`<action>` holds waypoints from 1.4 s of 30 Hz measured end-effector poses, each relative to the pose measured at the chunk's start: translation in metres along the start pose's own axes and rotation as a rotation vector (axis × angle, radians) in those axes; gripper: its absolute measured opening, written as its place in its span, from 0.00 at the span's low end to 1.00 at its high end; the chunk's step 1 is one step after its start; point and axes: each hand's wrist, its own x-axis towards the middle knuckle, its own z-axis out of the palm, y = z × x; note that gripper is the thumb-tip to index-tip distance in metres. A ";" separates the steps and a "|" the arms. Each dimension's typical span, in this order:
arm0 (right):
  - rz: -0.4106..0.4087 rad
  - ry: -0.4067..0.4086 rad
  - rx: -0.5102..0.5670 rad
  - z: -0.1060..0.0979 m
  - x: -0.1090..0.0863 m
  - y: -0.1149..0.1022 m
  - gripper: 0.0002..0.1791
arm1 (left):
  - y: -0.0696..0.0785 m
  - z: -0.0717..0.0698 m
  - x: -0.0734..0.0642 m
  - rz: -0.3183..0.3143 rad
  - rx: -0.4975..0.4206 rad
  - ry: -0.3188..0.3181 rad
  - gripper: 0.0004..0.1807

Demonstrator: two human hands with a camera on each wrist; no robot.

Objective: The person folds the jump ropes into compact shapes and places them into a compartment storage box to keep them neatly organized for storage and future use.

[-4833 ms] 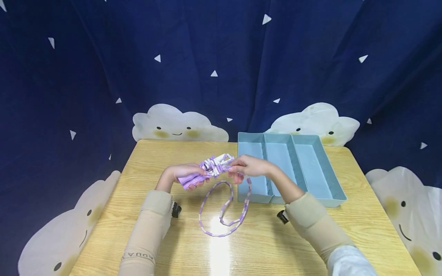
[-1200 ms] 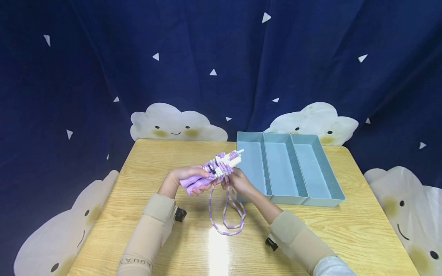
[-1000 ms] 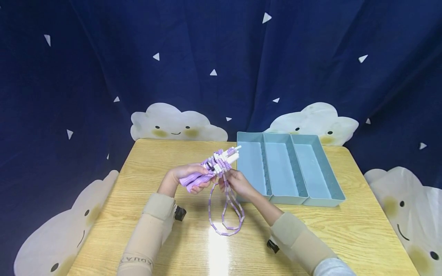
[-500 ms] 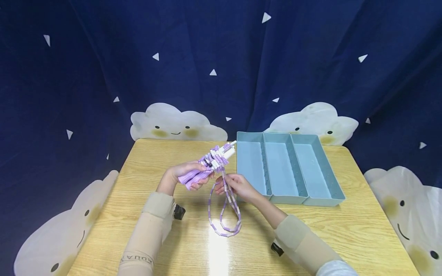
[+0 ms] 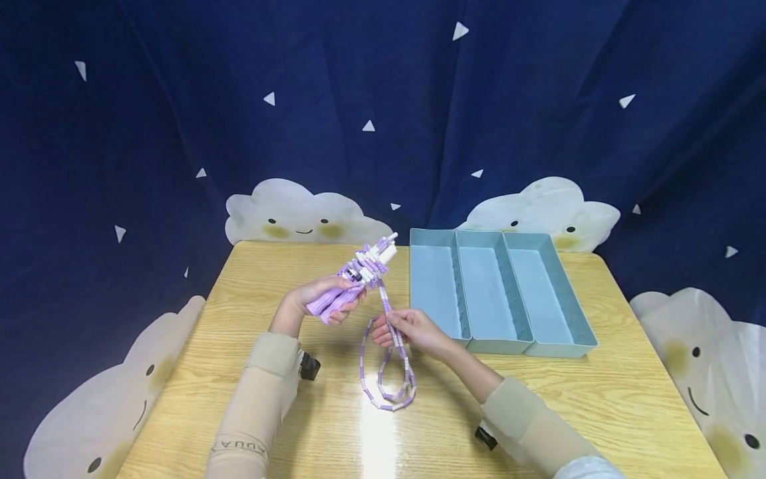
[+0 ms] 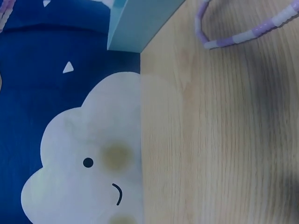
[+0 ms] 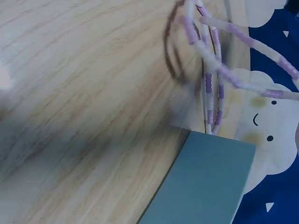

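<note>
In the head view my left hand [image 5: 317, 293] grips the two purple handles of a beaded jump rope [image 5: 366, 265]. Purple and white beaded cord is wound several times around the handles, and their white ends point up and to the right. From the windings, doubled cord runs down to my right hand [image 5: 419, 330], which pinches it between thumb and fingers. Below that hand, loose loops [image 5: 389, 407] of cord hang low over the table. The right wrist view shows strands of the cord [image 7: 210, 60]; in the left wrist view a curve of beads [image 6: 243, 36] appears at the top.
A pale blue three-compartment tray [image 5: 497, 346] stands on the wooden table [image 5: 269, 266] at the back right, close beside my right hand. Behind the table hangs a dark blue curtain [image 5: 335, 80] with clouds and triangles.
My right hand has gone from the upper end of the bundle to underneath it, then down along the cord, away from the windings. The left hand has tipped the bundle more upright.
</note>
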 end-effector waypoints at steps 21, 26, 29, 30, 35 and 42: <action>0.031 0.018 -0.130 0.011 -0.010 -0.012 0.23 | -0.004 -0.006 -0.005 0.018 -0.005 0.170 0.16; 0.029 0.000 -0.178 0.014 -0.010 -0.022 0.21 | -0.005 -0.006 -0.005 0.004 0.026 0.206 0.16; 0.023 -0.024 -0.216 0.015 -0.011 -0.031 0.19 | -0.007 -0.009 -0.004 -0.020 0.043 0.225 0.17; 0.019 -0.034 -0.230 0.016 -0.011 -0.034 0.19 | -0.008 -0.010 -0.004 -0.025 0.048 0.230 0.17; 0.030 -0.072 -0.320 0.017 -0.011 -0.046 0.16 | -0.014 -0.018 -0.003 -0.065 0.080 0.251 0.17; 0.110 -0.112 -0.372 0.017 -0.013 -0.067 0.17 | -0.016 -0.021 -0.004 -0.134 0.162 0.257 0.14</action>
